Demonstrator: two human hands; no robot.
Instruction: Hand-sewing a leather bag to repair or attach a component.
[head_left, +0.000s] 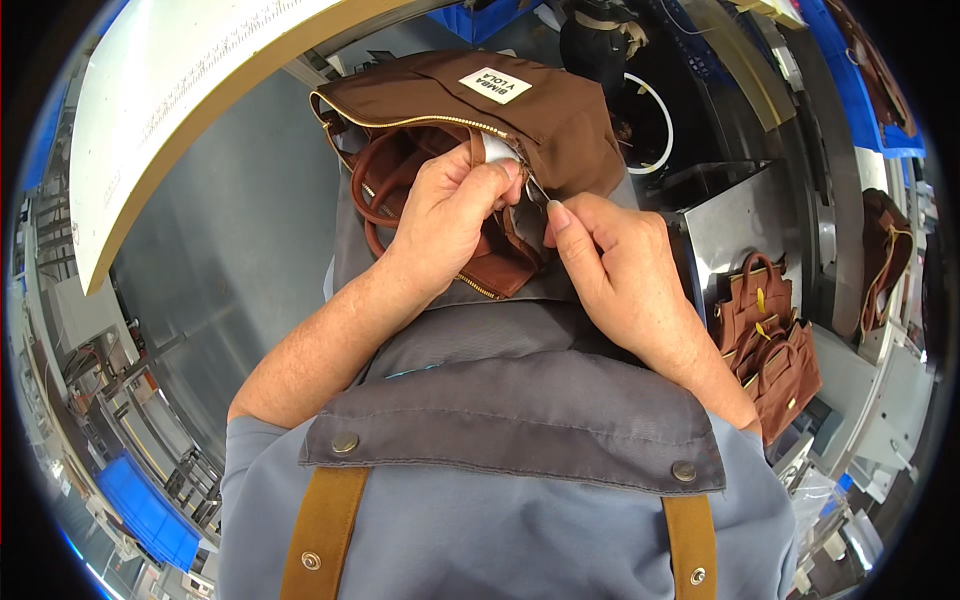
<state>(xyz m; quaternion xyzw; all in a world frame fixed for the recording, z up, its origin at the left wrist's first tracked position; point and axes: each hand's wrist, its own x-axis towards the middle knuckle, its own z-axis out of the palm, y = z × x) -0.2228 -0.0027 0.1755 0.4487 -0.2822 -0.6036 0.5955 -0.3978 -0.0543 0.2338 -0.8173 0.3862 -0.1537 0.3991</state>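
Across my lap lies a brown fabric bag [560,110] with a white label and a gold zipper along its gaping opening. Reddish-brown leather handles [372,185] and panels show inside that opening. My left hand [445,210] is closed, thumb and fingers pinching the bag's edge beside a small white patch. Close to its right, my right hand [625,255] is closed on a thin, shiny metal tool [538,188]. The tool's tip reaches the pinched edge; its exact kind is hard to make out. Curled fingers hide part of it.
A white, curved-looking board [200,110] spans the upper left. To the right stand a metal box [735,215] and several finished-looking brown handbags [765,330]. A black bin with a white ring [655,125] sits beyond the bag. Blue crates [150,510] line the edges.
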